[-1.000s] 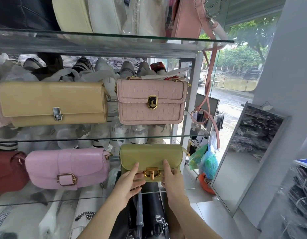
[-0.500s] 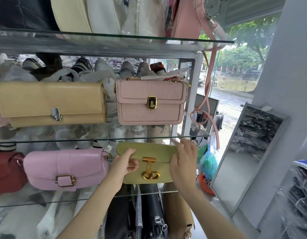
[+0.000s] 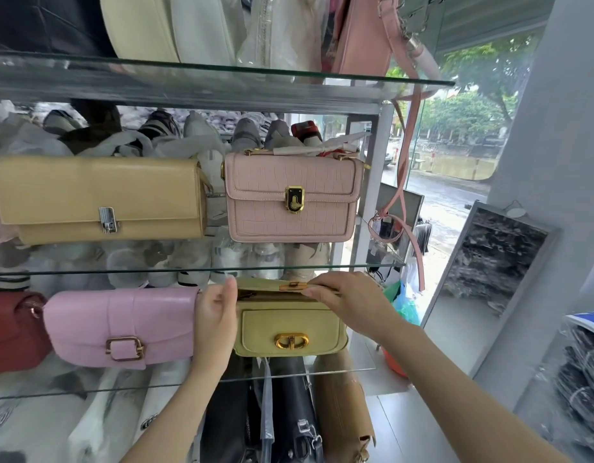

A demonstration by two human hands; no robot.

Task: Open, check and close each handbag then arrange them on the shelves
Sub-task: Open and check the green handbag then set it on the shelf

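— What has been altered on the olive-green handbag (image 3: 290,332)?
— Its flap (image 3: 275,285), closed a second ago, has been lifted and folded back, so the front panel and gold clasp (image 3: 291,341) are exposed.
— And the hands?
— The left hand (image 3: 215,324) has been shifted to the bag's left end; the right hand (image 3: 350,304) has been raised onto the flap's edge.

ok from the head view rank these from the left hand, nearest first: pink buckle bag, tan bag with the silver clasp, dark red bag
From the left hand:
1. Pink buckle bag, touching its left side.
2. Dark red bag, far left, same shelf.
3. Tan bag with silver clasp, shelf above, left.
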